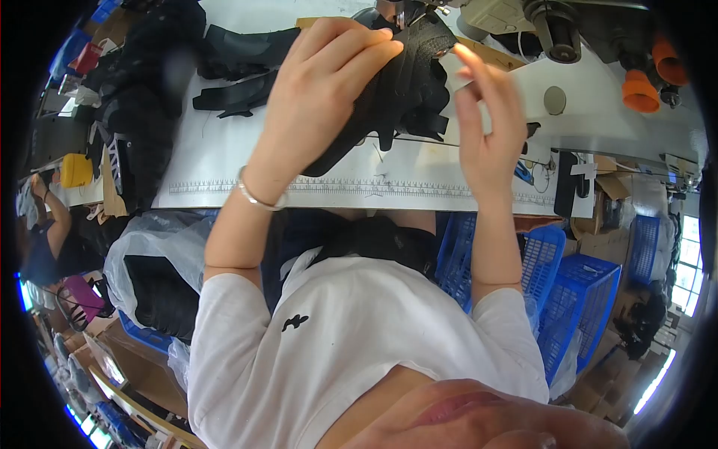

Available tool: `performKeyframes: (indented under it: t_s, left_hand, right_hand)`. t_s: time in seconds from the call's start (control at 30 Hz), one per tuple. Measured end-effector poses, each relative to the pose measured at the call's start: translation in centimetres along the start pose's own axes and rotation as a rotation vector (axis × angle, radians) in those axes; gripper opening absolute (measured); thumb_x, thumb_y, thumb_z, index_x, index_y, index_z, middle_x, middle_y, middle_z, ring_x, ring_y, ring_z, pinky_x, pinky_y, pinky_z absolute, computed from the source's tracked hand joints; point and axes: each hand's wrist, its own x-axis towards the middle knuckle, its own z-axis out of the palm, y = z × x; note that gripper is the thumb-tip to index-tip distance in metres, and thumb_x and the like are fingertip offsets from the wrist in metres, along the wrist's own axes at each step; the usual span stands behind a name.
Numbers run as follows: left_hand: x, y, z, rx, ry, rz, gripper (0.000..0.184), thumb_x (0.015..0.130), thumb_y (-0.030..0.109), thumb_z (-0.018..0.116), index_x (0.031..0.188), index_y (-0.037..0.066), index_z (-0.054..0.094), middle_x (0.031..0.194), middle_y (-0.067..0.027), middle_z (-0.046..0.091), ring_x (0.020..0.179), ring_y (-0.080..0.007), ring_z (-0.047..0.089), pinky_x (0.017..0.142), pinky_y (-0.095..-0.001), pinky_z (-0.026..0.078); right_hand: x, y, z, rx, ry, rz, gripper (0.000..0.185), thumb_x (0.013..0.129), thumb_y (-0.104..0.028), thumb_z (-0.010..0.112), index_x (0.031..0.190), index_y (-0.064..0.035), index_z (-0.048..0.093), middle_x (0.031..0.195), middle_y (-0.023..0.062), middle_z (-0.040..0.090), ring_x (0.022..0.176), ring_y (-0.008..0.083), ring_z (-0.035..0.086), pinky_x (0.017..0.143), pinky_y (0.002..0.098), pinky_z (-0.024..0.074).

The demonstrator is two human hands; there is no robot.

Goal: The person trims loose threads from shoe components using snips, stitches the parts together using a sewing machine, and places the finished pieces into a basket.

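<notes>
A black fabric piece (404, 86) with a mesh part lies under the sewing machine head (400, 11) at the top centre. My left hand (321, 82) is closed in a pinch on the upper left edge of this piece. To the right of the piece is my right hand (490, 112), somewhat blurred, its fingers bent and apart; the index fingertip is close to the mesh edge, and I cannot make out contact. More black cut pieces (247, 49) lie on the white table left of my left hand.
A printed ruler (314, 187) runs along the front edge of the white table (202, 150). Orange cones (640, 91) stand at the upper right. Blue crates (576, 307) are below right. A plastic bag (138, 247) hangs lower left. Another person's arm (56, 217) shows far left.
</notes>
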Motion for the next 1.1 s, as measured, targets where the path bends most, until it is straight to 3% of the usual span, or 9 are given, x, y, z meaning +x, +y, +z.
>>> performKeyframes:
  t_s: [0.07,0.13,0.2,0.4,0.53,0.6,0.8,0.9,1.1]
  left_hand:
    - [0.1,-0.6,-1.4,0.050,-0.117,0.042,0.044,0.070,0.003,0.073,0.113,0.010,0.072,0.119,-0.0014,0.069,0.112,-0.0248,0.061,0.094,-0.0351,0.048]
    - [-0.1,-0.7,-2.0,0.114,-0.234,0.045,0.051,0.072,0.008,0.072,0.123,0.014,0.069,0.127,0.0027,0.066,0.122,-0.0224,0.058,0.106,-0.0385,0.041]
    - [-0.1,-1.5,-1.8,0.140,-0.190,0.144,0.047,0.076,0.011,0.069,0.123,0.013,0.069,0.126,0.0017,0.066,0.122,-0.0218,0.058,0.105,-0.0392,0.042]
    - [-0.4,-2.7,1.3,-0.331,0.119,0.137,0.028,0.074,0.006,0.070,0.101,0.005,0.077,0.106,-0.0073,0.073,0.108,-0.0269,0.068,0.096,-0.0395,0.056]
    - [-0.9,-2.9,1.1,-0.196,0.065,0.339,0.028,0.072,0.008,0.071,0.100,0.005,0.076,0.107,-0.0082,0.072,0.110,-0.0290,0.068,0.097,-0.0431,0.059]
    - [-0.8,-3.1,1.2,-0.177,0.068,0.363,0.026,0.073,0.008,0.071,0.099,0.006,0.076,0.106,-0.0080,0.072,0.110,-0.0286,0.068,0.094,-0.0425,0.061]
    - [-0.8,-3.1,1.5,-0.131,0.110,0.406,0.023,0.072,0.010,0.072,0.095,0.007,0.076,0.103,-0.0066,0.073,0.106,-0.0278,0.069,0.091,-0.0416,0.062]
    - [-0.7,-3.2,1.3,-0.103,0.104,0.440,0.022,0.072,0.011,0.073,0.093,0.006,0.076,0.102,-0.0062,0.073,0.105,-0.0273,0.070,0.091,-0.0406,0.063]
    - [-0.7,-2.8,1.2,-0.093,0.105,0.439,0.019,0.073,0.009,0.074,0.092,0.006,0.076,0.100,-0.0057,0.072,0.101,-0.0259,0.071,0.091,-0.0388,0.063]
  right_hand:
    - [-1.0,-0.8,1.0,0.228,-0.062,0.060,0.050,0.092,-0.012,0.068,0.141,-0.0114,0.057,0.078,0.0057,0.060,0.069,0.0152,0.058,0.070,0.0286,0.0489]
    - [-1.5,-1.1,1.5,0.361,-0.136,0.292,0.049,0.093,-0.010,0.067,0.141,-0.0119,0.057,0.071,0.0021,0.053,0.064,0.0101,0.051,0.065,0.0257,0.0440]
    - [-1.9,-0.6,2.4,0.492,-0.125,0.410,0.049,0.095,-0.004,0.063,0.143,-0.0112,0.056,0.066,-0.0055,0.041,0.062,0.0017,0.039,0.058,0.0195,0.0321]
    - [-2.5,-0.4,3.2,0.720,-0.064,0.458,0.048,0.095,0.002,0.061,0.142,-0.0071,0.057,0.068,-0.0104,0.040,0.061,-0.0009,0.033,0.055,0.0181,0.0248]
    - [-2.4,-0.3,2.9,0.765,-0.085,0.483,0.048,0.095,0.002,0.061,0.142,-0.0042,0.057,0.075,-0.0071,0.047,0.066,-0.0007,0.039,0.058,0.0173,0.0295]
    - [-2.4,0.0,2.4,0.743,-0.138,0.471,0.049,0.095,0.003,0.060,0.144,0.0008,0.053,0.091,-0.0008,0.067,0.076,-0.0003,0.053,0.066,0.0146,0.0384]
    - [-2.2,-0.1,2.1,0.741,-0.156,0.488,0.049,0.095,0.003,0.059,0.143,0.0009,0.053,0.089,-0.0026,0.064,0.074,-0.0006,0.051,0.065,0.0146,0.0376]
    - [-2.2,0.1,2.5,0.732,-0.120,0.480,0.050,0.093,0.001,0.062,0.142,-0.0070,0.057,0.069,-0.0094,0.038,0.062,0.0002,0.034,0.056,0.0186,0.0277]
    - [-2.8,-1.2,2.7,0.646,-0.076,0.484,0.054,0.092,-0.005,0.066,0.145,-0.0069,0.053,0.089,-0.0014,0.063,0.074,0.0023,0.051,0.067,0.0188,0.0408]
